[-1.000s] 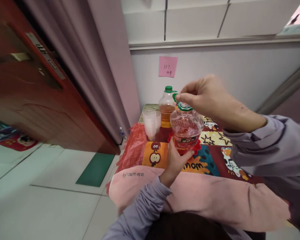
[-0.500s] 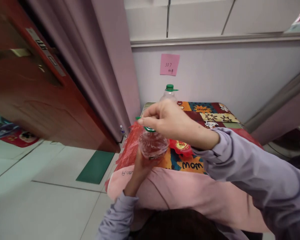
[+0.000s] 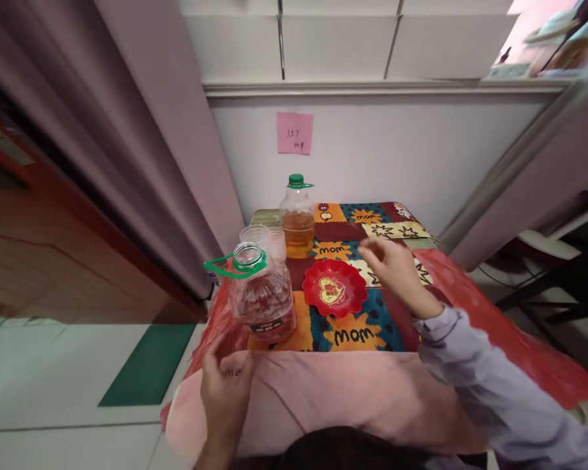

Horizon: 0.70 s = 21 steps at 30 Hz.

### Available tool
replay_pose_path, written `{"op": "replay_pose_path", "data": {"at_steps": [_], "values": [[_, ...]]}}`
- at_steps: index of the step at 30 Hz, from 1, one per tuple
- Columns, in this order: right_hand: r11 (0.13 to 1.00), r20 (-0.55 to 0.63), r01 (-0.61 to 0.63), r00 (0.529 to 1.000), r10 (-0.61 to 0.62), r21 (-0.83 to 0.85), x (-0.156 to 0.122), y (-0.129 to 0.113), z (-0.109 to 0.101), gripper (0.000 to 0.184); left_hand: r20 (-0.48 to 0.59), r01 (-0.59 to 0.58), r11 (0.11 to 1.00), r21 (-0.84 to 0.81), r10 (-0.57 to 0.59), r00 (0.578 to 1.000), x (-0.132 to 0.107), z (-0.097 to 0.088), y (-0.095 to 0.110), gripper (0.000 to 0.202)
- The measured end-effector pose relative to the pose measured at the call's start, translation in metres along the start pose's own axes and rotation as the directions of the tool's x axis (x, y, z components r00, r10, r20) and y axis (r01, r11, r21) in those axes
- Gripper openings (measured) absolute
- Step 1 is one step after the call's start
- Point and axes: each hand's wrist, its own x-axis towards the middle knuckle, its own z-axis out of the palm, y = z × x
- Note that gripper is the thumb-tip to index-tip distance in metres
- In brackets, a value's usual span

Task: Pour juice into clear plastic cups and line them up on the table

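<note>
A clear plastic bottle (image 3: 259, 300) with a green carrying ring (image 3: 247, 269) round its neck stands upright at the left of the table, its mouth uncapped. Just below it, my left hand (image 3: 225, 385) is open, thumb and fingers apart, no longer around the bottle. My right hand (image 3: 394, 271) hovers right of a red scalloped plate (image 3: 336, 287), its fingers curled together; whether something sits inside them is hidden. Behind stands a second bottle (image 3: 298, 228) with amber liquid and a green cap (image 3: 296, 179). Clear plastic cups (image 3: 255, 236) are partly hidden behind the front bottle.
A patterned mat (image 3: 355, 336) covers the table over a red plastic sheet (image 3: 465, 287). Pink cloth (image 3: 343, 398) lies along the near edge. A pink note (image 3: 294, 133) is on the wall behind; a curtain (image 3: 142, 130) hangs at the left.
My right hand has left the bottle's mouth and moved right, past the plate. My left hand has let go of the bottle, which now stands on the table. The view has turned right.
</note>
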Motion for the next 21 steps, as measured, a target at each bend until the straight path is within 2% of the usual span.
{"op": "replay_pose_path", "data": {"at_steps": [1,2,3,4,6,8,9,10,12,14,16,18,21], "values": [[0.982,0.002,-0.164,0.986,0.165,-0.089,-0.011,0.03,0.01,0.024,-0.051,-0.039,0.998,0.038,0.041,0.998,-0.013,-0.002,-0.004,0.062],[0.942,0.03,-0.315,0.947,0.32,-0.116,-0.023,0.056,0.022,0.021,-0.057,-0.146,0.988,0.058,0.15,0.987,-0.025,-0.001,-0.006,0.057],[0.899,0.094,-0.429,0.895,0.436,-0.087,-0.034,0.076,0.036,0.019,-0.02,-0.256,0.964,0.067,0.258,0.966,-0.035,0.0,-0.004,0.05],[0.879,0.142,-0.473,0.867,0.477,-0.065,-0.043,0.091,0.048,0.02,0.013,-0.374,0.926,0.055,0.374,0.928,-0.042,0.004,0.001,0.043],[0.855,0.207,-0.519,0.835,0.51,-0.012,-0.056,0.108,0.069,0.021,0.12,-0.565,0.825,-0.023,0.563,0.818,-0.048,0.014,0.019,0.027],[0.85,0.226,-0.526,0.832,0.506,0.032,-0.059,0.114,0.079,0.018,0.196,-0.651,0.748,-0.13,0.663,0.722,-0.049,0.026,0.043,0.022],[0.849,0.225,-0.526,0.834,0.504,0.048,-0.059,0.115,0.08,0.017,0.207,-0.649,0.741,-0.172,0.671,0.712,-0.049,0.032,0.056,0.021],[0.85,0.219,-0.524,0.837,0.501,0.06,-0.057,0.117,0.078,0.016,0.213,-0.625,0.75,-0.216,0.661,0.72,-0.049,0.037,0.067,0.02],[0.852,0.202,-0.518,0.845,0.495,0.078,-0.056,0.122,0.071,0.016,0.247,-0.513,0.807,-0.293,0.583,0.774,-0.052,0.045,0.085,0.013],[0.853,0.197,-0.513,0.85,0.489,0.095,-0.057,0.129,0.062,0.017,0.317,-0.348,0.876,-0.335,0.452,0.834,-0.056,0.053,0.097,0.007],[0.853,0.208,-0.51,0.851,0.482,0.108,-0.06,0.135,0.055,0.022,0.377,-0.182,0.922,-0.342,0.312,0.872,-0.059,0.059,0.106,0.013],[0.855,0.198,-0.505,0.855,0.479,0.113,-0.064,0.138,0.051,0.029,0.405,-0.062,0.934,-0.353,0.212,0.889,-0.058,0.065,0.113,0.02],[0.868,0.091,-0.489,0.871,0.482,0.088,-0.066,0.137,0.043,0.034,0.412,-0.003,0.924,-0.383,0.173,0.895,-0.051,0.072,0.123,0.029]]}}
